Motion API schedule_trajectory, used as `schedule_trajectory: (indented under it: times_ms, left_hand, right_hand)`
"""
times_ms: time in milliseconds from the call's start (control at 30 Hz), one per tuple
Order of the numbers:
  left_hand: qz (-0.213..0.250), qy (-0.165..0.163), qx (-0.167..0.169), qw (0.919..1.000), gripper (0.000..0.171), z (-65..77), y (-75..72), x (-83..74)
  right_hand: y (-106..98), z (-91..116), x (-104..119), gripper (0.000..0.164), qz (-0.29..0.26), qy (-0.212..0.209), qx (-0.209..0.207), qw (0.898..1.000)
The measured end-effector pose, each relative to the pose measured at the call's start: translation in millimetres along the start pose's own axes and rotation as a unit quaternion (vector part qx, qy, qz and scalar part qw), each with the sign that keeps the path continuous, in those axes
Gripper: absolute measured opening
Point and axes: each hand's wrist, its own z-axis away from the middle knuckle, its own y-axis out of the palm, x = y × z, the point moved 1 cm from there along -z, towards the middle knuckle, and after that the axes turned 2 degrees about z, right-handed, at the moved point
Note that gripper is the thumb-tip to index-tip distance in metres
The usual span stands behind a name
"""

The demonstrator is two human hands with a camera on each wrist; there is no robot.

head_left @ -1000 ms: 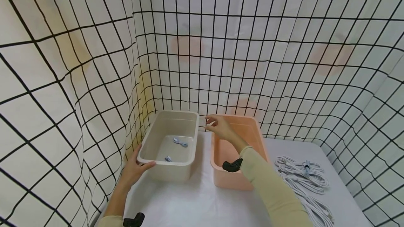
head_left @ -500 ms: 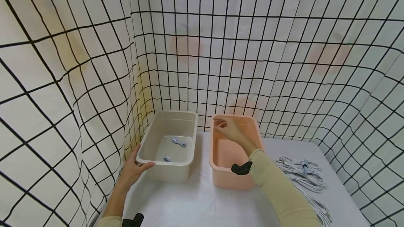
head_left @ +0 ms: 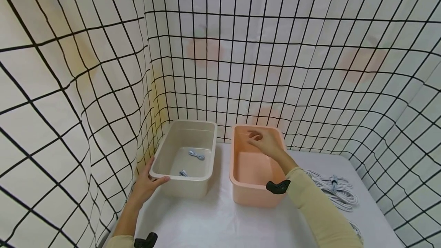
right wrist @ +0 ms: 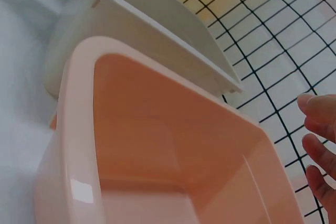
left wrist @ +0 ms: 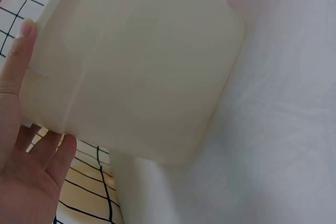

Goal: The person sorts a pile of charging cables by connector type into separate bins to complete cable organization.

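Note:
At the left, a cream plastic bin (head_left: 184, 188) stands on the white table. My left hand (head_left: 144, 186) grips its near left corner, thumb on the front face and fingers against the side; the left wrist view shows this grip (left wrist: 31, 156) up close. Inside that bin lie two small bundled cables, one a light blue-white cable (head_left: 196, 154) mid-floor and one cable (head_left: 183, 173) by the near wall. My right hand (head_left: 265, 141) hovers over the peach bin (head_left: 253, 196), its fingers loosely bent and nothing between them. The peach bin's floor looks bare in the head view.
Coils of white cable (head_left: 344, 198) lie on the table's right side, partly behind my right sleeve, with a small blue-white cable (head_left: 333, 183) on top. Black wire grid (head_left: 268, 64) encloses the table at the back and both sides.
My right hand has moved right, from the gap between the two bins to above the peach bin. My left hand stays at the cream bin's corner.

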Motion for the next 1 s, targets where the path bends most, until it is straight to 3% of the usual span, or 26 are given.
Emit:
schedule_trajectory:
  times_ms: [367, 1000]
  left_hand:
    - [-0.006, 0.002, -0.007, 1.0000, 0.114, -0.1, -1.0, -0.1]
    - [-0.016, -0.003, -0.011, 0.9998, 0.113, 1.6, 4.4, 1.8]
  right_hand:
    - [-27, 17, -23, 0.049, 0.027, 0.041, -0.031, 0.998]
    - [-75, 51, -59, 0.048, 0.083, 0.067, -0.082, 0.991]
